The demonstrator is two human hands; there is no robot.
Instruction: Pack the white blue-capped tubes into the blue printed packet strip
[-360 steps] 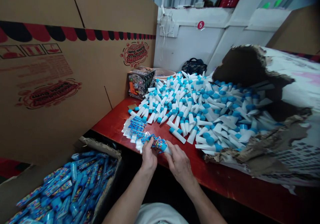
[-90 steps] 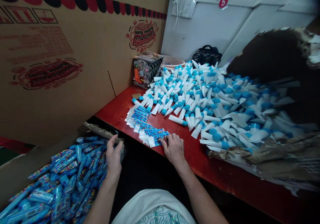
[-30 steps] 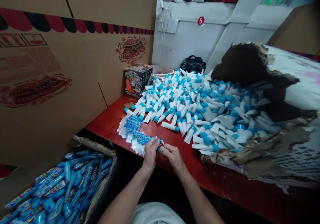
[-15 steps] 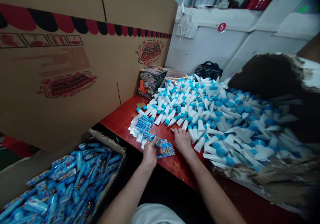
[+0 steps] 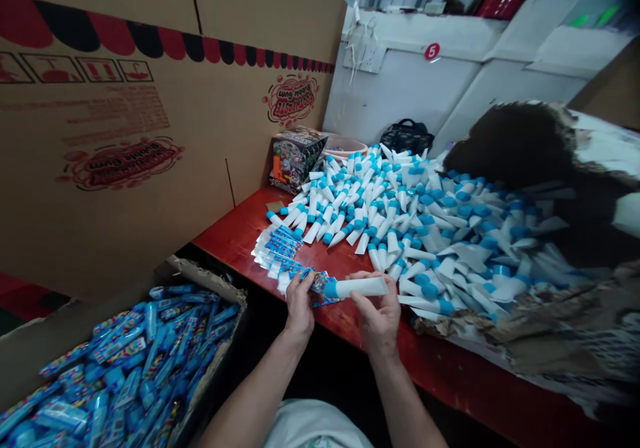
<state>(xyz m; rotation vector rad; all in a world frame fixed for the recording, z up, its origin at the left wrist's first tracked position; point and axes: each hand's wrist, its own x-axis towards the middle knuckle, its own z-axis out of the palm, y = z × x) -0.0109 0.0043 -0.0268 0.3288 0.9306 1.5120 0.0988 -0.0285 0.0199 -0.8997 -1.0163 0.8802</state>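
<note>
My left hand [image 5: 300,305] pinches a printed blue plastic sleeve [image 5: 319,281] above the front edge of the red table [image 5: 233,225]. In my right hand [image 5: 380,318] is a white tube [image 5: 363,287], gripped near its flat end. Its blue cap points left and is at the sleeve; whether the cap is inside, I cannot tell. Beside my left hand lies a fanned row of printed clear-and-blue sleeves [image 5: 284,243]. Beyond both hands spreads a big heap of white tubes with blue caps [image 5: 395,198].
At lower left, an open carton [image 5: 200,276] holds many blue tubes in printed sleeves. A large cardboard box [image 5: 200,121] walls the left side. Behind the heap are a dark printed box [image 5: 295,158], a pink basin [image 5: 345,145] and a dark bag [image 5: 407,136]. Torn cardboard [image 5: 545,328] edges the right.
My right hand has come back from the edge of the heap with a white tube and brought it to the sleeve in my left hand. The view has shifted slightly.
</note>
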